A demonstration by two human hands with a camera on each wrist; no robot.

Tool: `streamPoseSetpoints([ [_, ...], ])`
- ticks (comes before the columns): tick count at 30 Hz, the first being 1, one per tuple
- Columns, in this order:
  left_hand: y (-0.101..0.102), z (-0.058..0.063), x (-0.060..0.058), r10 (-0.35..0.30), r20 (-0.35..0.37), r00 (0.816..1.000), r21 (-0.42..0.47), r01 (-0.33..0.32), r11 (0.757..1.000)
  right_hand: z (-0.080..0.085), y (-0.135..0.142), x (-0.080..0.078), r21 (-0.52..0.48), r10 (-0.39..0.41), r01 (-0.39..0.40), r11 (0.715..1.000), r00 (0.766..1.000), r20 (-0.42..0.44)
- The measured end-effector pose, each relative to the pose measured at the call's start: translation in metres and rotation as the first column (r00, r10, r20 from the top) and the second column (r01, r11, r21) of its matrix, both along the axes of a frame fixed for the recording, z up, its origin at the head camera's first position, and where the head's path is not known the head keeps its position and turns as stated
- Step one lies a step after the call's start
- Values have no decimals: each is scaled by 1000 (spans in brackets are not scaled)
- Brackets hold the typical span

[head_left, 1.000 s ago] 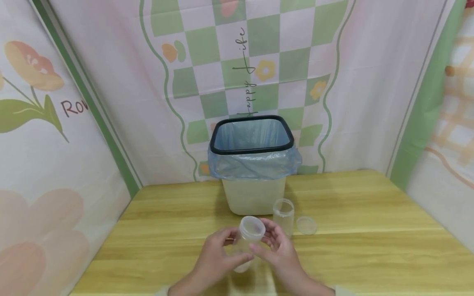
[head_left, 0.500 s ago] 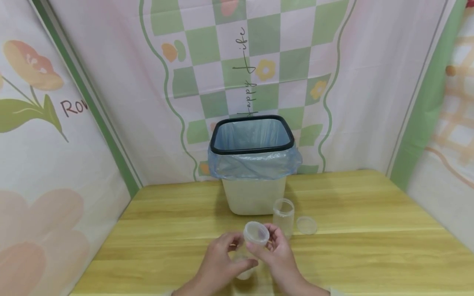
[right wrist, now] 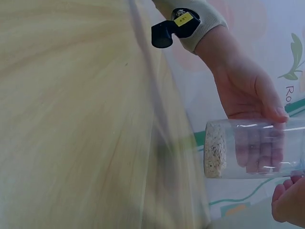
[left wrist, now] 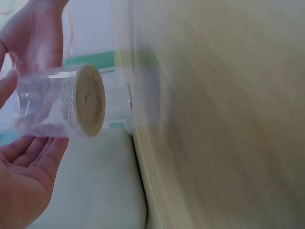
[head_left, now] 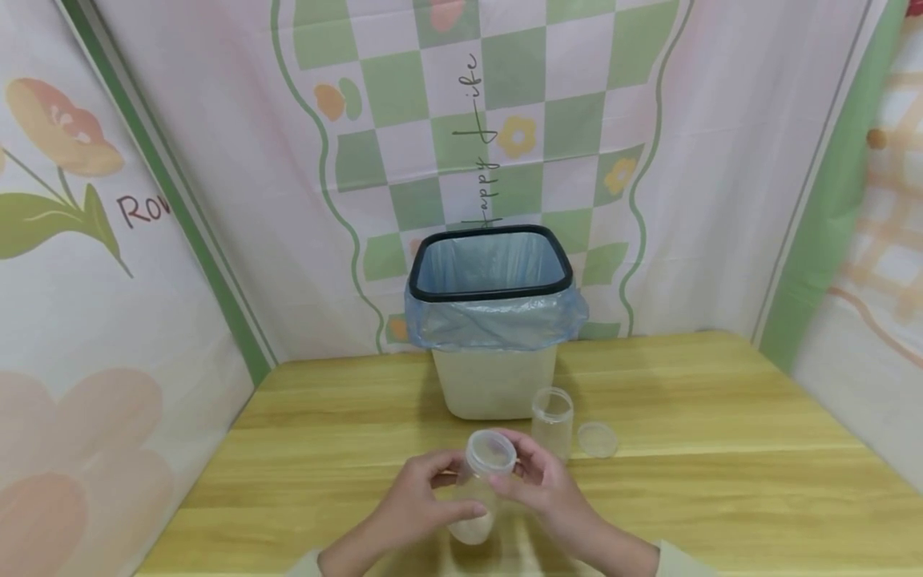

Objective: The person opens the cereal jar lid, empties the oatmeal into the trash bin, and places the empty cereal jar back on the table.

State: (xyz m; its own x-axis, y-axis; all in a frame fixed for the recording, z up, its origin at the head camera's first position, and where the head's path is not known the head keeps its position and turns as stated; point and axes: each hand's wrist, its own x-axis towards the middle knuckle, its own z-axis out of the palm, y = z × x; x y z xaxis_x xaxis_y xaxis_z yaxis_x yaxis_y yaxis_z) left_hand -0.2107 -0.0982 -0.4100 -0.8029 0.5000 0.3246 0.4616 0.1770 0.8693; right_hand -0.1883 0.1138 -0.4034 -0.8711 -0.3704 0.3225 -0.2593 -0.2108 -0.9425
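A clear jar [head_left: 473,509] stands a little tilted between both hands. A shallow layer of pale grainy bits [right wrist: 215,150] covers its bottom, as the right wrist view shows. My left hand [head_left: 414,501] grips the jar's body, thumb in front and fingers behind. My right hand [head_left: 551,489] has thumb and fingers on the translucent lid [head_left: 492,449] at the jar's top; whether the lid is seated is unclear. In the left wrist view the jar's base [left wrist: 90,100] appears off the wooden table [left wrist: 228,114].
Behind the hands stands a bin [head_left: 493,381] with a black rim and blue liner. In front of its right side is a second clear jar [head_left: 553,425] without a lid; a round clear lid [head_left: 597,440] lies beside it. Patterned curtains [head_left: 577,160] enclose the table.
The right hand's lid was lower and further right half a second ago; it is now back over the jar's mouth. The left hand keeps its grip. Other things stay put.
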Motion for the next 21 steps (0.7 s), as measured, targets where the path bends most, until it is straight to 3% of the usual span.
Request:
streamPoseSetpoints([
  [4, -1, -3, -4, -9, 18, 1000, -8, 10, 1000, -3, 2, -2, 7, 29, -29, 1000, 1000, -8],
  [6, 0, -4, -5, 9, 14, 1000, -19, -8, 1000, -2, 1, 0, 11, -13, 13, 1000, 1000, 7],
  [9, 1, -4, -4, 59, -18, 998, -31, -59, 998, 0, -6, 4, 19, -139, 138, 990, 990, 26],
  [14, 6, -4, 0, 149, -97, 984, -37, -153, 987, 5, -21, 11, 0, -343, 343, 939, 938, 55],
  [18, 11, -5, 6, 208, -168, 964, -51, -219, 974, 6, -30, 14, -15, -416, 419, 908, 903, 108],
  [21, 14, -6, 10, 241, -248, 938, -79, -267, 960, 4, -36, 16, -8, -447, 454, 891, 880, 160],
])
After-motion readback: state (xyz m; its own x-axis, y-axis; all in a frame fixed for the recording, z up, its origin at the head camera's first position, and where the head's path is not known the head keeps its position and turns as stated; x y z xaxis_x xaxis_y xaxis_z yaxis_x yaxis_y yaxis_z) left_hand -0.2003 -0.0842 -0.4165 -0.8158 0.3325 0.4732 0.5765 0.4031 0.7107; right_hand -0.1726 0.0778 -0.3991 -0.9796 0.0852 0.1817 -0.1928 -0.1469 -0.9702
